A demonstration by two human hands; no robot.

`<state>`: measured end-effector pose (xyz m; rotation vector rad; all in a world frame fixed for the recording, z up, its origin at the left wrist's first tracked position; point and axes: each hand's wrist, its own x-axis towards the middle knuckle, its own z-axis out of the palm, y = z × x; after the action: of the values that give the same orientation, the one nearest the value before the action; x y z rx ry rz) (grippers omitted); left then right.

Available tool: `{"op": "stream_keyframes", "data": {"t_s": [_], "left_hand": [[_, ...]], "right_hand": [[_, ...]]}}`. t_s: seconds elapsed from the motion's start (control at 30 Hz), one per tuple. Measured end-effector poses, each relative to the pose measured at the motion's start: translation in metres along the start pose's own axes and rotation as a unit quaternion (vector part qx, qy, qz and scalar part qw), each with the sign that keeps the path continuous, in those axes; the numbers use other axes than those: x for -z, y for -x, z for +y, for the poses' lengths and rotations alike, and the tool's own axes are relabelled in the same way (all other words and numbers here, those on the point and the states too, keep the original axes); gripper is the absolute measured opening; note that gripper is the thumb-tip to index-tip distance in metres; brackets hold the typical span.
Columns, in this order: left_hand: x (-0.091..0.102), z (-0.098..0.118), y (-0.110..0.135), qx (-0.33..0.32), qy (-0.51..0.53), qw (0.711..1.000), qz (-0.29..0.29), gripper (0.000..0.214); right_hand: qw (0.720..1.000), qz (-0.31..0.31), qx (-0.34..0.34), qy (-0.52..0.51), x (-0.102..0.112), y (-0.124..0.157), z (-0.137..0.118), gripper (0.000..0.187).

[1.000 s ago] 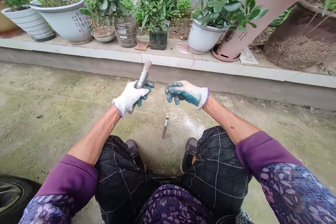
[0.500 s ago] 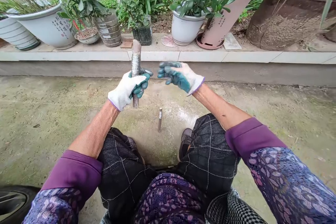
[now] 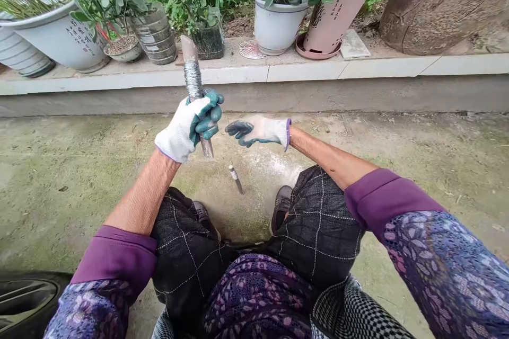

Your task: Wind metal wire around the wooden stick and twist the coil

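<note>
My left hand, in a white knit glove with green rubber-coated fingers, is closed around a metal rod. The rod leans with its top to the left, and a tight coil of silvery wire is wound on it above my fist. My right hand, in a matching glove, is held out flat beside the rod, with its fingers apart and holding nothing. Below both hands, a short metal stake sticks up at a slant from the concrete ground.
My knees in dark checked trousers and my shoes are below the hands. A raised concrete ledge with several potted plants runs along the far side. A black tyre shows at lower left.
The rod now tilts further left in my left hand. The thin wire seen earlier between my hands no longer shows, and my right hand has dropped lower and flattened.
</note>
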<state>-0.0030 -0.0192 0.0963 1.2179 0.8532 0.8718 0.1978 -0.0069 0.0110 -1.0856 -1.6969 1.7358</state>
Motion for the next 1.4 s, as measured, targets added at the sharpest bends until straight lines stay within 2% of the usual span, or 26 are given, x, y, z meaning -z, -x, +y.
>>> {"op": "stream_keyframes", "data": {"t_s": [0.1, 0.2, 0.33, 0.43, 0.53, 0.67, 0.87, 1.0, 1.13, 1.3, 1.4], "left_hand": [[0.002, 0.000, 0.000, -0.015, 0.032, 0.999, -0.020, 0.021], [0.009, 0.003, 0.002, -0.027, 0.058, 0.998, -0.025, 0.022], [0.024, 0.011, 0.011, -0.041, 0.085, 0.995, -0.011, 0.022], [0.033, 0.016, 0.021, -0.061, 0.096, 0.993, -0.013, 0.031], [0.038, 0.018, 0.034, -0.086, 0.101, 0.991, -0.021, 0.043], [0.042, 0.018, 0.047, -0.098, 0.108, 0.989, -0.004, 0.039], [0.050, 0.015, 0.048, -0.087, 0.125, 0.987, 0.045, 0.032], [0.068, 0.015, 0.042, -0.098, 0.210, 0.970, 0.079, 0.034], [0.083, 0.016, 0.040, -0.079, 0.262, 0.958, 0.083, 0.035], [0.090, 0.015, 0.043, -0.072, 0.212, 0.966, 0.132, 0.038], [0.099, 0.010, 0.043, -0.065, 0.172, 0.976, 0.114, 0.030]], "right_hand": [[0.999, -0.041, 0.020, -0.024, -0.021, -0.004, -0.009, 0.034], [0.997, -0.038, 0.026, -0.057, -0.037, -0.006, -0.017, 0.016], [0.995, 0.021, 0.039, -0.086, -0.045, 0.001, -0.023, 0.016], [0.993, 0.064, 0.064, -0.079, -0.045, 0.012, -0.029, 0.018], [0.992, 0.085, 0.070, -0.057, -0.047, 0.027, -0.038, 0.021], [0.991, 0.103, 0.079, -0.036, -0.050, 0.042, -0.048, 0.024], [0.986, 0.119, 0.117, -0.012, -0.046, 0.056, -0.052, 0.028], [0.983, 0.133, 0.129, -0.005, -0.041, 0.066, -0.051, 0.033], [0.979, 0.157, 0.132, -0.005, -0.031, 0.074, -0.049, 0.034], [0.973, 0.203, 0.105, 0.019, -0.011, 0.079, -0.042, 0.029], [0.971, 0.225, 0.070, 0.031, -0.001, 0.083, -0.037, 0.025]]}}
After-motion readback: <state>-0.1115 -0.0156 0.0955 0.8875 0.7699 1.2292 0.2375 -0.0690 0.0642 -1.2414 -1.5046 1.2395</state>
